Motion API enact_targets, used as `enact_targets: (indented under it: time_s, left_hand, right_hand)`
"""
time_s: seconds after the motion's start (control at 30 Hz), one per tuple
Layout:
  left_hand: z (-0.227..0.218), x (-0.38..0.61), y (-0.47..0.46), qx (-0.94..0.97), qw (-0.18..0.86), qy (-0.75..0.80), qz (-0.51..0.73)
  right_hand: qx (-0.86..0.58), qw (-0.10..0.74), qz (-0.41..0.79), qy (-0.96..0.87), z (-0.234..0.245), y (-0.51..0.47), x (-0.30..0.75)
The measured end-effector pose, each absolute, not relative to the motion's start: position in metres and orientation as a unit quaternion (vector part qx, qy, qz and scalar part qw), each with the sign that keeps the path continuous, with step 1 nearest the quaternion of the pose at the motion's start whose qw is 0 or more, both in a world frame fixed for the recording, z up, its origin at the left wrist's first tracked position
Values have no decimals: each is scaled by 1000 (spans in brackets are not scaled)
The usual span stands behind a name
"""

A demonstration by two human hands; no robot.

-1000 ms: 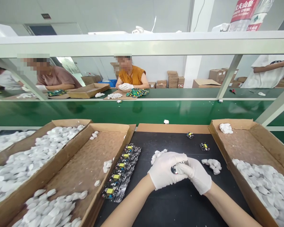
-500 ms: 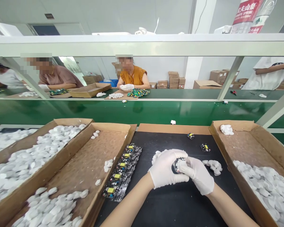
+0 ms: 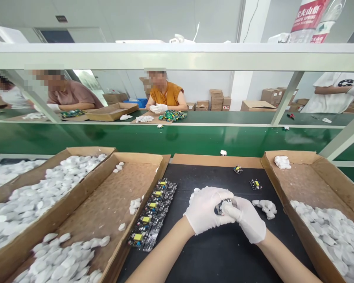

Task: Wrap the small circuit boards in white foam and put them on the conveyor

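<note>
Over the black mat, my gloved left hand point(image 3: 209, 210) curls its fingers and thumb round a small dark circuit board point(image 3: 220, 206). My gloved right hand point(image 3: 249, 220) meets it from the right, closed on the board's other side with the thumb across its face. Fingers hide most of the board, and I cannot tell whether a white piece is pressed there too. A small heap of white pieces point(image 3: 267, 208) lies just right of my right hand. Beyond it rest two loose circuit boards point(image 3: 256, 184) with yellow parts. Some white material point(image 3: 196, 190) shows behind my left hand.
Joined circuit boards point(image 3: 146, 220) lie in a strip along the mat's left side. Cardboard trays point(image 3: 106, 188) with white pieces stand to the left, another tray point(image 3: 315, 173) to the right. Past the mat runs a green conveyor point(image 3: 191, 140); co-workers point(image 3: 168, 94) sit across it.
Small pieces on the green conveyor have shifted right. My hands stay together around the board, with only slight finger movement. A co-worker at far right has changed arm position.
</note>
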State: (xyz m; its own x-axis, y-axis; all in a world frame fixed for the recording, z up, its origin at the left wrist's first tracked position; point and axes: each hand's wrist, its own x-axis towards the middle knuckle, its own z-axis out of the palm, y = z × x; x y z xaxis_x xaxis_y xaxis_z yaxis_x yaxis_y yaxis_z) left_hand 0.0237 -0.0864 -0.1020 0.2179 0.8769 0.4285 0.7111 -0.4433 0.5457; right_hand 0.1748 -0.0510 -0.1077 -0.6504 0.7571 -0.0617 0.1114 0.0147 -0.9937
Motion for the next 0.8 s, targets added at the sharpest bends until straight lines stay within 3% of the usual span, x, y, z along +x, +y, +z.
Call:
enact_targets:
  time_s: [0.2, 0.63, 0.8]
  left_hand:
    - [-99, 24, -86, 772, 121, 509, 360]
    - [-113, 20, -87, 780, -18, 486, 394]
    - [-117, 15, -84, 783, 2, 468, 410]
  right_hand:
    - [-317, 269, 594, -688, -100, -50, 175]
    - [-331, 264, 553, -718, -100, -52, 173]
    - [-309, 250, 603, -691, -100, -52, 175]
